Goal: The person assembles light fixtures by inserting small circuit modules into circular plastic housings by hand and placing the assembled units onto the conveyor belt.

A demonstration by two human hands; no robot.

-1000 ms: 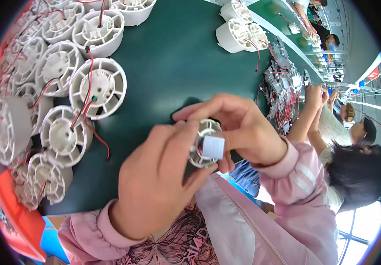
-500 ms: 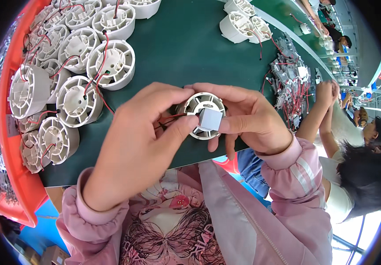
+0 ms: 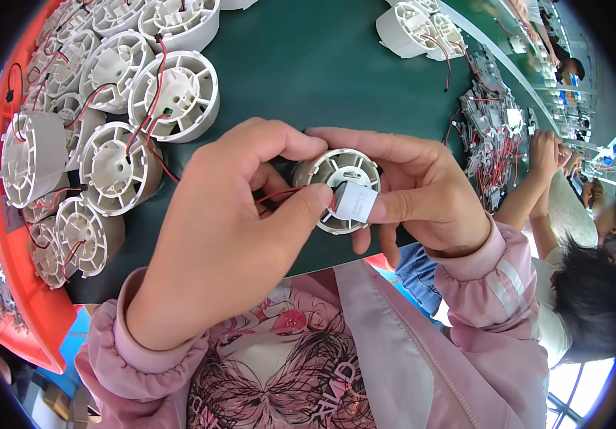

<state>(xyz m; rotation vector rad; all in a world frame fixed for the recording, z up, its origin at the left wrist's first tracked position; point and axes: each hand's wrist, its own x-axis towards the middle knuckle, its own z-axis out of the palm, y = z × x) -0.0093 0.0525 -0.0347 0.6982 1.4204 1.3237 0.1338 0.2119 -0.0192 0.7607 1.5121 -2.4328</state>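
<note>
Gripping from both sides, the two hands hold a round white plastic housing (image 3: 338, 187) just above the near edge of the dark green table (image 3: 301, 71), in the head view (the only view there is). The left hand (image 3: 229, 236) comes up from the lower left, its thumb and forefinger curled about the housing's left rim and pinching thin red wires (image 3: 279, 194) there. The right hand (image 3: 422, 193) reaches in from the right, forefinger lying over the top rim, thumb pressing a small white rectangular block (image 3: 355, 201) against the housing's open, ribbed face. That face points up toward the camera, so the housing's axis runs roughly toward the viewer. Left of the hands, similar white housings with red and black wires (image 3: 118, 93) crowd beside an orange tray (image 3: 29, 314). Far right, another person's hands (image 3: 545, 146) work near a heap of wired parts (image 3: 490, 129).
</note>
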